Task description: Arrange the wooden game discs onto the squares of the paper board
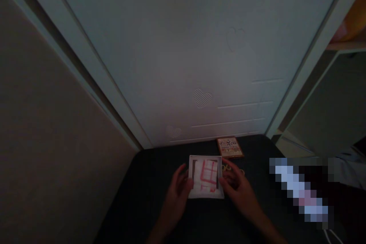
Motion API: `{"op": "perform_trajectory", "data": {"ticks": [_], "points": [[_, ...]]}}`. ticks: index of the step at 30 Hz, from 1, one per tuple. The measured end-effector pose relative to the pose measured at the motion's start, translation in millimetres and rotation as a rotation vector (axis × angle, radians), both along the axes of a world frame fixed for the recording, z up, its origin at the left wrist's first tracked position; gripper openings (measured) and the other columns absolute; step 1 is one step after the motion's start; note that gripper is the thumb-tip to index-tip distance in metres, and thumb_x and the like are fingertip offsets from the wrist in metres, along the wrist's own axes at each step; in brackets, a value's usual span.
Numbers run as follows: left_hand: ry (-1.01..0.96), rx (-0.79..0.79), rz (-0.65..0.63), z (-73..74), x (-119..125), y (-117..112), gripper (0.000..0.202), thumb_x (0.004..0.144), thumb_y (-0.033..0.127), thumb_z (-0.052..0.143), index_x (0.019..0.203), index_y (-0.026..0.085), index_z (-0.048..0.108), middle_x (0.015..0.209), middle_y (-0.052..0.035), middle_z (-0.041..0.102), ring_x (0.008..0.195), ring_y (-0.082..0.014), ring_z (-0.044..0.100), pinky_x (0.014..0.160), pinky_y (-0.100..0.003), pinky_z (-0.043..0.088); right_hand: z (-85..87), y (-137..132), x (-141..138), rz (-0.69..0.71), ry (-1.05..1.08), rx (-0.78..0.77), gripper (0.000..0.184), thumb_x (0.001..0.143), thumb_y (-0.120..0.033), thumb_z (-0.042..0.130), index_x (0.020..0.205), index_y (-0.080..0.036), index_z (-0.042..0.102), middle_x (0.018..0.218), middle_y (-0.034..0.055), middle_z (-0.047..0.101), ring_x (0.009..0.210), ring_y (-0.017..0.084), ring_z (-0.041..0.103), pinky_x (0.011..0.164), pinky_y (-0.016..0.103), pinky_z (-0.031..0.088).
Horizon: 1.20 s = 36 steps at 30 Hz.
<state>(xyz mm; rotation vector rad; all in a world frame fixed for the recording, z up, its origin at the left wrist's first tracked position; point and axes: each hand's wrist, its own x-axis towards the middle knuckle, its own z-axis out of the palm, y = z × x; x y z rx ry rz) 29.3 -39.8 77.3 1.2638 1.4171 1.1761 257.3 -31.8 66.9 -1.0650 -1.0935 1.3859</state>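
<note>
Noting a shallow white card box (205, 158) on a dark, cloth-covered surface (137, 206), low in the view and near the surface's far edge. The left hand (177, 194) and right hand (238, 188) stand apart, one at each side of the box, with palms turned inward. The left fingers (183, 171) reach its left wall and the right fingers (225, 177) its right wall. Light is poor: they appear to touch the box, but I cannot tell whether they grip it or only steady it.

In the box lies a white sheet with a red grid pattern (206, 175), paper or cloth, cannot tell which. A dark gap shows along its left side.

Handling, judged by eye: the box looks light and thin-walled, likely to bow under a hard squeeze. Best held by two opposite walls low down, near the base, or cradled from beneath, with flat fingers and no pinching at the corners. Smooth card may slip a little. The sheet looks soft and thin, probably easiest to take by an edge, using the gap.

Just beside the right hand lie small gold-coloured rings (233, 168), partly hidden by it. Beyond them sits a brown-edged printed card (230, 147). Behind rises a white panelled door with heart motifs (203, 97), with a beige wall (51, 122) at left. A pixelated patch (300, 188) blots out the right side.
</note>
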Motion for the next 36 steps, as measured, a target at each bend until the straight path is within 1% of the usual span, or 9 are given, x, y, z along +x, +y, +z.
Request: {"op": "perform_trajectory", "data": {"ticks": [2,4,7,10,17,21,23,29,36], "points": [[-0.079,-0.165,-0.096,-1.7,4.7,-1.3,0.065,0.087,0.058,0.064,0.134,0.015,0.054,0.116,-0.0178,0.073,0.094,-0.0304,0.075,0.067,-0.037,0.062,-1.3,-3.0,-3.4,0.031,-0.02,0.013,0.075,0.085,-0.047,0.074,0.15,-0.025,0.043,0.113,0.0111,0.073,0.098,0.027,0.073,0.083,0.042,0.061],[-0.022,-0.222,-0.125,-2.6,11.6,-4.9,0.061,0.085,0.063,0.064,0.121,0.014,0.062,0.1,-0.0144,0.076,0.075,-0.0266,0.075,0.053,-0.031,0.057,-2.9,-5.5,-7.5,0.05,-0.032,0.018,0.079,0.085,-0.045,0.074,0.152,-0.026,0.038,0.115,0.0108,0.073,0.096,0.026,0.073,0.084,0.043,0.061],[0.009,-0.228,-0.153,-3.4,22.2,-11.2,0.057,0.085,0.065,0.063,0.113,0.015,0.067,0.092,-0.0107,0.076,0.063,-0.0222,0.073,0.048,-0.028,0.053,-5.1,-8.5,-11.7,0.082,-0.04,0.021,0.082,0.082,-0.041,0.076,0.153,-0.026,0.037,0.123,0.0112,0.071,0.105,0.027,0.072,0.091,0.046,0.059],[-0.02,-0.225,-0.195,-6.1,29.2,-15.0,0.055,0.086,0.063,0.062,0.115,0.015,0.067,0.092,-0.0111,0.076,0.065,-0.0223,0.073,0.053,-0.029,0.055,-8.3,-10.6,-11.3,0.104,-0.062,0.017,0.074,0.083,-0.04,0.075,0.148,-0.023,0.043,0.127,0.0123,0.07,0.109,0.029,0.071,0.094,0.047,0.057],[-0.063,-0.268,-0.222,-20.2,32.1,-22.1,0.057,0.089,0.058,0.06,0.125,0.014,0.062,0.101,-0.0137,0.077,0.074,-0.0254,0.074,0.059,-0.032,0.057,-18.6,-12.0,-3.2,0.108,-0.114,-0.052,0.062,0.083,-0.05,0.073,0.136,-0.021,0.056,0.12,0.0125,0.074,0.098,0.031,0.074,0.082,0.045,0.061],[-0.09,-0.194,-0.167,-17.1,32.2,-25.1,0.056,0.086,0.053,0.066,0.128,0.016,0.062,0.123,-0.0145,0.072,0.107,-0.029,0.071,0.088,-0.036,0.058,-18.0,-14.7,-2.6,0.13,-0.144,-0.03,0.052,0.085,-0.052,0.071,0.125,-0.02,0.064,0.12,0.0124,0.074,0.102,0.031,0.073,0.085,0.042,0.06],[-0.077,-0.167,-0.088,-12.8,35.0,-24.4,0.055,0.084,0.056,0.068,0.122,0.016,0.066,0.122,-0.014,0.073,0.111,-0.0298,0.069,0.095,-0.037,0.054,-17.4,-18.4,-4.4,0.13,-0.192,-0.03,0.05,0.084,-0.054,0.071,0.12,-0.02,0.068,0.119,0.0119,0.074,0.103,0.031,0.072,0.087,0.04,0.059],[-0.081,-0.18,0.108,-12.8,48.7,-24.3,0.058,0.077,0.068,0.069,0.101,0.014,0.07,0.094,-0.0125,0.077,0.089,-0.0296,0.073,0.08,-0.036,0.057,-23.0,-33.7,-10.6,0.116,-0.347,-0.04,0.051,0.085,-0.063,0.067,0.108,-0.019,0.075,0.104,0.0089,0.078,0.097,0.03,0.072,0.084,0.036,0.058],[-0.141,-0.225,0.104,-17.9,54.1,-29.8,0.058,0.075,0.068,0.072,0.097,0.014,0.07,0.089,-0.0107,0.077,0.084,-0.0278,0.072,0.073,-0.033,0.057,-24.2,-38.5,-5.6,0.063,-0.296,-0.066,0.054,0.087,-0.069,0.062,0.107,-0.021,0.076,0.106,0.0073,0.078,0.097,0.029,0.071,0.085,0.035,0.058]]}}
